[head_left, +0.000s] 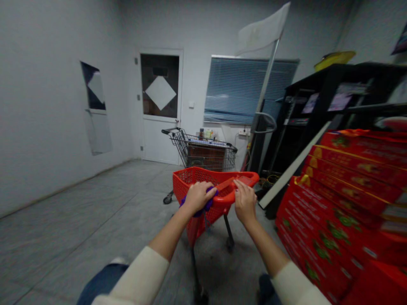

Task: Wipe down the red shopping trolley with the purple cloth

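A small red plastic shopping cart [186, 178] with a perforated basket and dark legs stands right before me. My left hand [199, 197] is closed over a purple cloth [208, 205] at the cart's near rim. Part of the cloth is hidden under the palm and fingers. At the near right of the handle frame, my right hand [245, 199] grips the red edge with its fingers bent over it. The thumb side of that hand is partly out of sight.
Behind the red cart stands a wire shopping cart [229, 159] beside a brown box-like piece with bottles on top. Stacked red boxes [327, 228] rise close on the right, before a black shelf [333, 80]. A leaning board [294, 169] reaches the floor. A white door [160, 140] is at the back.
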A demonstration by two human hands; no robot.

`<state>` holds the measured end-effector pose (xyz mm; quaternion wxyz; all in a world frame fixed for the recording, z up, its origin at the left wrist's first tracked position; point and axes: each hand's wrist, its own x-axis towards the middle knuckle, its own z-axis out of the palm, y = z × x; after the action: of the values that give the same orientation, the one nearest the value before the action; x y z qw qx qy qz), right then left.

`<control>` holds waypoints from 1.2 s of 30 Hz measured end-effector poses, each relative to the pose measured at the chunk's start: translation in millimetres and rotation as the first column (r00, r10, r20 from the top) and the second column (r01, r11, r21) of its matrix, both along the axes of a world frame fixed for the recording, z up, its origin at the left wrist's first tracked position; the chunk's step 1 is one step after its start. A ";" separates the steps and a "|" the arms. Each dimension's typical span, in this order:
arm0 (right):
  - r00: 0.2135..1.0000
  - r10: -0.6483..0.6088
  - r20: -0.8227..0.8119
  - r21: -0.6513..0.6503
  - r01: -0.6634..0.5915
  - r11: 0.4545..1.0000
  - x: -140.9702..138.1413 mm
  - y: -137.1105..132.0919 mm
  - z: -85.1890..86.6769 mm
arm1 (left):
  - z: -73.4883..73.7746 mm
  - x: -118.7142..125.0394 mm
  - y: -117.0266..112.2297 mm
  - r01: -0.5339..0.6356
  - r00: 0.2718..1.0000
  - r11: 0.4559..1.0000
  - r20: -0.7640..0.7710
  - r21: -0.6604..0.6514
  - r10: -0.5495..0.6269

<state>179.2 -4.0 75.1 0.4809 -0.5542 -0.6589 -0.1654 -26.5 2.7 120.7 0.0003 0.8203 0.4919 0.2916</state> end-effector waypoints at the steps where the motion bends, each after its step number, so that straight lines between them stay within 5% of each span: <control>1: 1.000 -0.018 0.023 -0.008 0.018 1.000 1.8 3.1 0.9 | -2.6 -6.5 7.8 -0.009 1.000 1.000 0.018 -0.014 0.009; 7: 0.998 -0.061 0.001 -0.003 0.061 0.998 -11.4 17.5 -10.2 | -9.3 -27.3 35.4 -0.137 0.986 0.983 0.074 -0.119 0.147; 18: 0.990 -0.123 -0.064 0.028 0.125 0.992 -40.8 12.1 -11.2 | 14.6 18.5 -42.8 -0.211 0.969 0.960 -0.091 0.182 0.231; 26: 0.988 -0.074 0.136 -0.018 0.077 0.997 -5.2 13.7 7.0 | 17.0 -22.6 -26.5 -0.222 0.971 0.973 -0.082 0.060 0.226; 31: 0.989 -0.079 0.127 -0.010 0.081 0.997 -8.8 24.4 -1.5 | 19.0 -26.8 -26.2 -0.382 0.915 0.919 -0.097 0.103 0.391; 36: 0.988 -0.115 0.101 -0.006 0.116 0.993 -34.4 21.4 -4.5 | 17.2 1.4 -28.1 -0.482 0.860 0.850 -0.073 0.211 0.506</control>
<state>144.8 17.5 70.6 0.4334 -0.5853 -0.6502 -0.2165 -25.1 -25.5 138.0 -0.1820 0.6791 0.6561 0.2743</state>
